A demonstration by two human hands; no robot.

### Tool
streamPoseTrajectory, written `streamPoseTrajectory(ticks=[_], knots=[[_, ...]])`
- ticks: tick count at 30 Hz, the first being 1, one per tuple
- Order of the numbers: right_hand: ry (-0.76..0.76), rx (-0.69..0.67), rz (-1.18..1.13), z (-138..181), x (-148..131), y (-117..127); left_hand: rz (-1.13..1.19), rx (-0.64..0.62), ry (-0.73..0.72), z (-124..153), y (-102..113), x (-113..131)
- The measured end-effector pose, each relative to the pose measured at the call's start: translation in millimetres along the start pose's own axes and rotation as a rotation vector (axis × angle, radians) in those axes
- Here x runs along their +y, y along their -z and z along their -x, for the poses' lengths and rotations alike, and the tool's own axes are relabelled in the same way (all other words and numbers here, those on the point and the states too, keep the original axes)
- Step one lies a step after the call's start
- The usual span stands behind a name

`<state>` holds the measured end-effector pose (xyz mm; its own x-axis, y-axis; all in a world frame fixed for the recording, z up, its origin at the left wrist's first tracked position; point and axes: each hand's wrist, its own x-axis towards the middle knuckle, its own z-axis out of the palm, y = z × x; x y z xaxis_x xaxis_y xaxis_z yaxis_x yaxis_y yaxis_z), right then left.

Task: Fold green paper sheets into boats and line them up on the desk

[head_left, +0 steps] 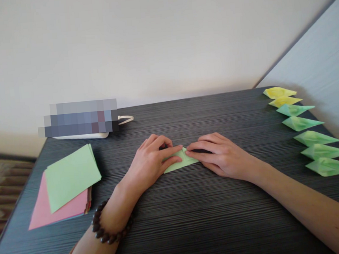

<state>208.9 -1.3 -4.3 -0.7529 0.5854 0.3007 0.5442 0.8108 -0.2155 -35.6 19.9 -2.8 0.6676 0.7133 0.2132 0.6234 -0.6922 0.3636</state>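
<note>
Two hands were on one piece: left hand and right hand both touched the folded green paper, which lay on the dark table, around mid-view. Left thumb and index were on its left part, tips apart; right fingertips were bunched near its top point. Couldn't tell if either hand was pinching it or just pressing it down. Dark bead bracelet sat on the left wrist. Off left: green sheets lay askew on a pink sheet. Behind those, a pixelated object with a white cable at its right. Along the right edge: seven folded paper pieces in a row, two yellow at the far end, the rest greenish.
</note>
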Motion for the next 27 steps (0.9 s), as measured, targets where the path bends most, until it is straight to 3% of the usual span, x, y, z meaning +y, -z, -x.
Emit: streamPoseTrajectory(ticks=[18,27], knots=[[-0.023,-0.024,-0.023,-1.2,-0.4,1.1,-0.069,-0.033,-0.017,0.3,1.6,1.7],[-0.017,-0.008,-0.059,-2.2,-3.5,2.7,-0.167,0.058,0.131,-2.0,-2.0,25.3]])
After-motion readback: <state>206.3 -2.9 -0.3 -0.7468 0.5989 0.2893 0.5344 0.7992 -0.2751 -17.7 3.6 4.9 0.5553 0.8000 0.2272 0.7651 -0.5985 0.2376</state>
